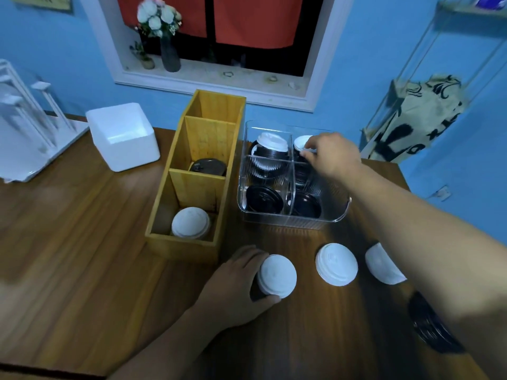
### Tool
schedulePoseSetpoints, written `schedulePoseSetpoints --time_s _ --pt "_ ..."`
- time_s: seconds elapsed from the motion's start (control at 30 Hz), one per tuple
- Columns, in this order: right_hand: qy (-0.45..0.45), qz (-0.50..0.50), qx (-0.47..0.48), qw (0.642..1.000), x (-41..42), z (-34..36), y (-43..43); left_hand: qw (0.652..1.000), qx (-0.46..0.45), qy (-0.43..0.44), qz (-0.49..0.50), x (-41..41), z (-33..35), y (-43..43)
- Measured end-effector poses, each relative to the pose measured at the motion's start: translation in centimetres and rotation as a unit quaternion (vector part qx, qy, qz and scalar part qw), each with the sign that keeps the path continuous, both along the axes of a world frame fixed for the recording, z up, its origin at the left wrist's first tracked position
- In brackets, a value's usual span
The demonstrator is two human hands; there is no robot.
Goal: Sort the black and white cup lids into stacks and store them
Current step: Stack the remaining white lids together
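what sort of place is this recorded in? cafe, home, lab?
Probably a small café-style counter or a mock-up of one; not certain. Clues: cup lids, a wooden organizer and clear bin on a wooden table, and a hatch-like window with red curtains.

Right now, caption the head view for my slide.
Right hand pinches a white lid in the clear bin; left hand grips a lid stack.

White lids [336, 264], black lids [264, 199]; yellow wooden organizer [192, 187]; clear ribbed bin [340, 212]; brown wood-grain desk [82, 242]; blue wall [68, 64].
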State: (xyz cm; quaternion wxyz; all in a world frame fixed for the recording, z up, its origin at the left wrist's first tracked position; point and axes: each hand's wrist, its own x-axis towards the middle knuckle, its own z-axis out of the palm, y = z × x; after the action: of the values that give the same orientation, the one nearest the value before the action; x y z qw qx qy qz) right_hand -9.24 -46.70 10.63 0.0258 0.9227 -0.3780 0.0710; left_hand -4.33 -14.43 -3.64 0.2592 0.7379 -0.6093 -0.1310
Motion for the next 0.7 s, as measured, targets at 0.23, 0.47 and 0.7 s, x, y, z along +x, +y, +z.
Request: schedulePoseSetpoints --time_s 0.23,0.47,0.7 --pt "-0.058 -0.064 0.049 0.995 2.1 0.2 0.5 1.0 0.001 0.002 0.0 0.1 0.1 0.0" --pt "-0.249 -0.142 0.259 0.922 1.8 0.2 -1.0 1.0 0.004 0.01 0.001 0.1 0.0 0.0" --pt "-0.396 -0.057 0.231 0.887 -1.1 2.5 3.7 1.0 -0.003 0.013 0.006 0.1 0.1 -0.1"
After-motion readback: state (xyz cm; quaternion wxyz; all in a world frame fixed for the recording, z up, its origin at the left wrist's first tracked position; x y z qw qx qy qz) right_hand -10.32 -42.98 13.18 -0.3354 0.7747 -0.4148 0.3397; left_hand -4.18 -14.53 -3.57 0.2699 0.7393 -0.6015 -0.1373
